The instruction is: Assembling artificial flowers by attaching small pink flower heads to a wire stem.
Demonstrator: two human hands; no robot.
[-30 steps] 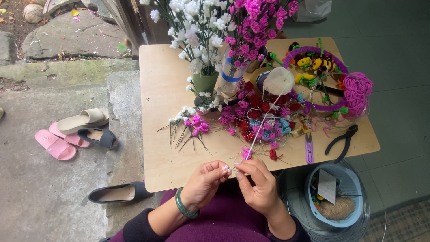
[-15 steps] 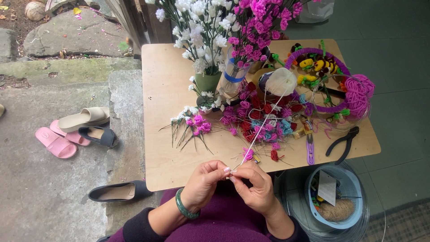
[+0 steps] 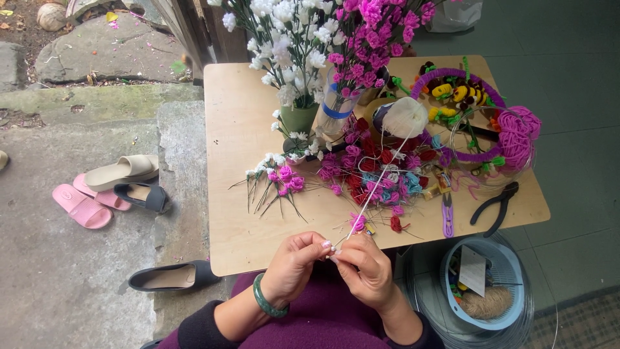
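At the near edge of the worktop (image 3: 239, 239), the left hand (image 3: 294, 265) and right hand (image 3: 365, 268) meet, fingertips pinched on a small white piece fed by yarn (image 3: 378, 187) from the far ball (image 3: 405, 116); this looks like mid-wrapping, which calls for steady tension

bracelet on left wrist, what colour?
Green, on the left hand's bracelet; head view shows it.

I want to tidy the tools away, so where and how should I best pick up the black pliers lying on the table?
Probably grip the black pliers across both handles, near their middle, coming straight down from above. They lie flat by the wooden table's right edge, handles toward the near edge, with bare wood around them; the pink yarn sits beyond their head.
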